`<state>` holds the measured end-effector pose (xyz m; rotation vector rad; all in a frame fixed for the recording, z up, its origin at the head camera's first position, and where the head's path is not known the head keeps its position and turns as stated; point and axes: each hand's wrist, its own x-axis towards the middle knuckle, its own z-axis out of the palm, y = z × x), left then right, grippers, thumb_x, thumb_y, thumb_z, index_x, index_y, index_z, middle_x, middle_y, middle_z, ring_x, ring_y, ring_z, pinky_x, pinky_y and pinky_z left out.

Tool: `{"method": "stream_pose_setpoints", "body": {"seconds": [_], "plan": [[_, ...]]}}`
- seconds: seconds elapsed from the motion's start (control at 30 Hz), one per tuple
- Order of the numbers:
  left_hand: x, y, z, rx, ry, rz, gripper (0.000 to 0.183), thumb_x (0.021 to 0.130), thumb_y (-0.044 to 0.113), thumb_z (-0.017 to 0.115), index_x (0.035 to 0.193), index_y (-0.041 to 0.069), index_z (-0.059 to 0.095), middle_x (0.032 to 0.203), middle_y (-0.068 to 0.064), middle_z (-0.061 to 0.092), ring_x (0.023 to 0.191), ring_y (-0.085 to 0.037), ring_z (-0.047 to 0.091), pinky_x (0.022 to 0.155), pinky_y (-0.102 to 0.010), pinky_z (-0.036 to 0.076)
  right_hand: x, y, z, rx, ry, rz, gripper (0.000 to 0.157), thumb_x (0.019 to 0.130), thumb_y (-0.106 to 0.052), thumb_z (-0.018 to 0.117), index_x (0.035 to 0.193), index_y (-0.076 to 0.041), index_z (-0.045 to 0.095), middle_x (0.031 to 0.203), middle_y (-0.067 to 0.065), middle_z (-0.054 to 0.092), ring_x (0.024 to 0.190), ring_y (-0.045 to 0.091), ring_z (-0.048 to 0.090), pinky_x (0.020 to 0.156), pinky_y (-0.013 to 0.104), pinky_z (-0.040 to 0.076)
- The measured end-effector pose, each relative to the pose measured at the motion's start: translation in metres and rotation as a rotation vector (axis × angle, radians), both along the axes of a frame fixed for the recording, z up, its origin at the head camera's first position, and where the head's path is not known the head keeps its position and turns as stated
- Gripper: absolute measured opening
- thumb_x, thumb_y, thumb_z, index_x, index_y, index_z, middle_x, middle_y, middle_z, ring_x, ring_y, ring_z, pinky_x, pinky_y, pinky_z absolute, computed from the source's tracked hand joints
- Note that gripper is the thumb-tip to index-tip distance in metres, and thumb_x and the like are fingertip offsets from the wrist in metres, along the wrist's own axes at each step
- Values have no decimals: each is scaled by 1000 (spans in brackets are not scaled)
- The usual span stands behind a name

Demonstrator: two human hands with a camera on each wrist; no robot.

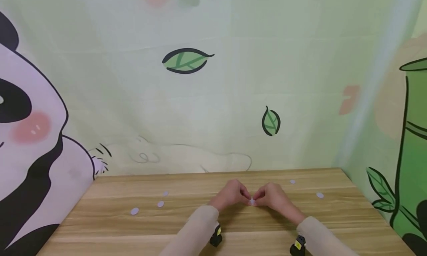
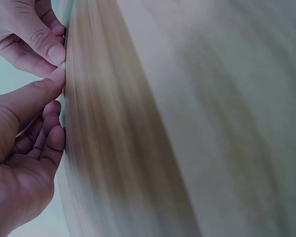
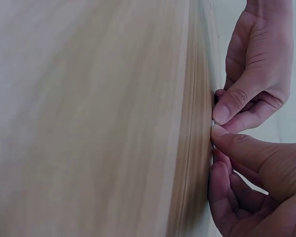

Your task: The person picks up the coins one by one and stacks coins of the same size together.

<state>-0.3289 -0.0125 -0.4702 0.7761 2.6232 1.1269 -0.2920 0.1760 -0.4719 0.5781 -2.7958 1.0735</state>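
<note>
A small pale disc (image 1: 252, 202), mostly covered by fingertips, lies at the tabletop between the two hands. My left hand (image 1: 232, 193) pinches its left side with thumb and fingers, and my right hand (image 1: 272, 197) pinches its right side. Seen from the left wrist, the left thumb (image 2: 37, 94) almost meets the tip of the other hand's thumb. The right wrist view has the right hand (image 3: 259, 182) low against the wood, its thumb tip close to the left hand (image 3: 259, 74) above. Only a thin light sliver of the disc shows between the thumbs there.
Left of the hands, three loose pale discs (image 1: 134, 211) lie on the wooden table (image 1: 110, 233). Two more discs, one near the back edge (image 1: 292, 181) and another disc (image 1: 320, 195), lie to the right. A printed cloth backdrop (image 1: 217, 100) rises behind the table.
</note>
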Motion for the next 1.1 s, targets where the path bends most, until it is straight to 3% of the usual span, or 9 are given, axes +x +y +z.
{"method": "stream_pose_setpoints", "body": {"seconds": [0.27, 0.43, 1.1], "plan": [[-1, -12, -2, 3, 42, -20, 8, 77, 6, 88, 79, 5, 80, 77, -1, 76, 68, 3, 56, 65, -16, 47, -1, -9, -2, -19, 4, 24, 11, 76, -12, 89, 79, -7, 80, 76, 0, 76, 73, 7, 64, 66, 24, 50], [1, -19, -2, 14, 10, -12, 8, 77, 5, 88, 79, 5, 80, 76, -1, 76, 67, 2, 56, 63, -16, 46, -2, -16, -4, -15, 12, 36, 10, 76, -11, 89, 78, -7, 79, 74, 0, 76, 72, 5, 63, 65, 22, 49], [10, -52, -4, -5, 20, -4, 10, 77, 8, 89, 77, 6, 79, 74, 2, 75, 67, 1, 56, 64, -17, 47, 2, -44, -3, -34, -15, 89, 10, 75, -10, 89, 78, -7, 80, 73, -1, 75, 71, 4, 61, 63, 22, 49]]}}
